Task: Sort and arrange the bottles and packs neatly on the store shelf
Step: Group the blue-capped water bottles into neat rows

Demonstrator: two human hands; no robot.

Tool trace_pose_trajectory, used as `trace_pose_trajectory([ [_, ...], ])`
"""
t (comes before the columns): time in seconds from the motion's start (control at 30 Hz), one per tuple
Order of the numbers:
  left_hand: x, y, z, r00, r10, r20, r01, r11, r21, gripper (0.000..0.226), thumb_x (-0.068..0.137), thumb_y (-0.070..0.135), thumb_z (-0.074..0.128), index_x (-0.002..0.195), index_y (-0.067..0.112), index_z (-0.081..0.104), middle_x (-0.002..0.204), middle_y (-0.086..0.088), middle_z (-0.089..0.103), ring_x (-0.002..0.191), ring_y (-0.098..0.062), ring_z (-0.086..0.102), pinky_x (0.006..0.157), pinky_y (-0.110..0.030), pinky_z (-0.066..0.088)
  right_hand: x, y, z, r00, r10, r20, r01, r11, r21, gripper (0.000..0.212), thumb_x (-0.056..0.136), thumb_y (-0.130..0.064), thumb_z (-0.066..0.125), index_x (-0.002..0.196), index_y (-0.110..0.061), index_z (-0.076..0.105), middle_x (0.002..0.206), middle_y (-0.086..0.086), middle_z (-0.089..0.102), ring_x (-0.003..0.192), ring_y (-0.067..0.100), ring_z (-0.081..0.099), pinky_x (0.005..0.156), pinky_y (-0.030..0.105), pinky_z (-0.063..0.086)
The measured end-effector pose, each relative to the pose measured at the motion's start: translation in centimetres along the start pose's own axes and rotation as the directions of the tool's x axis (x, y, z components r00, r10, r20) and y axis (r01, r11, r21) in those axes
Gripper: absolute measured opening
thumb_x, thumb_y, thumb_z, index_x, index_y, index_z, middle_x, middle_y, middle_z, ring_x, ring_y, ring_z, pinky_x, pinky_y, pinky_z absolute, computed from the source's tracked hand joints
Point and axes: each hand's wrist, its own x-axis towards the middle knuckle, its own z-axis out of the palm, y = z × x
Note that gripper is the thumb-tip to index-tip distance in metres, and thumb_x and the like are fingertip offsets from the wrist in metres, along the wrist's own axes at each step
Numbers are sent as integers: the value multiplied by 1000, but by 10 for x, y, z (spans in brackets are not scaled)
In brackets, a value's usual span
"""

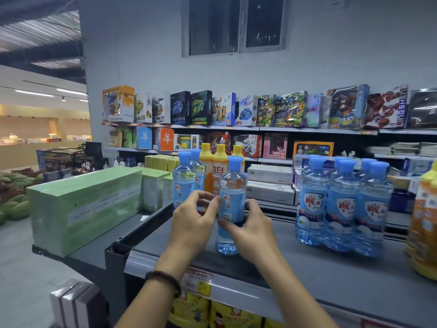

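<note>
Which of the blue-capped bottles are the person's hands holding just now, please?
The lone blue bottle at the front of the shelf: left hand and right hand hold its lower half. The pair behind it and the cluster on the right stand untouched.

1. Dim, cool light covers the near scene; a warmer, brighter glow comes from the white ceiling strip lamps [35, 93] at 9 o'clock.
2. Soft glare streaks the pale grey metal shelf edge [151, 261] at 6 o'clock.
3. The clear blue-capped plastic bottle [233, 197] at centre is slightly motion-blurred.
4. The orange yellow-based bottles [423, 221] at 3 o'clock smear, and straight lines bow near the edges.
</note>
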Motion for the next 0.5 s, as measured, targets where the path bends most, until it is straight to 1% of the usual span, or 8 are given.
trace_pose_trajectory([
  [0.07,5,14,4,999,-2,48,5,998,-63,30,94,52,73,109,27,67,99,13,72,83,0,70,62,-12,53,-3,-3,-1,1000,7,-27,-9,998,-63,54,75,-66,80,105,-34,47,95,-11,69,90,21,68,67,38,48],
  [0.1,9,20,7,998,8,61,-4,999,-54,39,90,56,76,113,26,65,101,12,72,85,-2,70,64,-14,55,-4,-5,0,999,12,-38,-15,995,-95,57,73,-68,79,102,-34,44,94,-9,68,90,25,67,66,39,46],
  [0.2,18,29,17,996,43,81,-46,998,40,60,78,63,84,118,27,57,104,13,67,93,-3,67,76,-20,56,-8,-9,1,999,26,-44,-31,994,-105,63,70,-61,82,103,-29,38,100,-5,64,94,31,66,71,43,53],
  [0.3,26,28,21,989,42,141,-48,998,39,63,76,61,87,120,26,57,105,13,68,95,0,64,78,-19,55,-9,-5,-3,1000,9,11,-8,995,-103,66,71,-54,87,110,-27,40,105,-5,62,96,24,65,74,43,56],
  [0.33,30,25,20,984,29,177,-30,1000,6,61,78,59,87,121,25,60,107,11,70,98,-2,66,81,-22,58,-7,-1,-7,999,14,39,-11,997,-76,63,72,-53,86,111,-27,43,104,-6,64,94,19,65,75,41,56],
  [0.4,36,21,15,961,7,276,22,995,-100,56,81,51,87,124,24,63,112,8,75,104,-10,71,88,-30,62,-4,6,-18,993,31,112,-30,1000,-8,57,76,-49,85,115,-28,49,100,-10,66,92,11,65,73,33,54],
  [0.47,38,21,9,919,-15,393,124,959,-254,63,79,45,84,131,19,59,118,2,78,110,-17,75,92,-34,63,-2,11,-24,984,39,173,-47,998,45,56,78,-43,85,122,-29,53,99,-14,66,93,6,65,74,28,52],
  [0.5,39,21,8,894,-25,448,180,934,-308,68,79,43,82,134,15,55,120,-1,79,112,-18,76,94,-37,63,-2,12,-24,981,41,187,-56,995,78,54,78,-40,86,122,-29,56,98,-14,68,92,5,67,77,29,55],
])
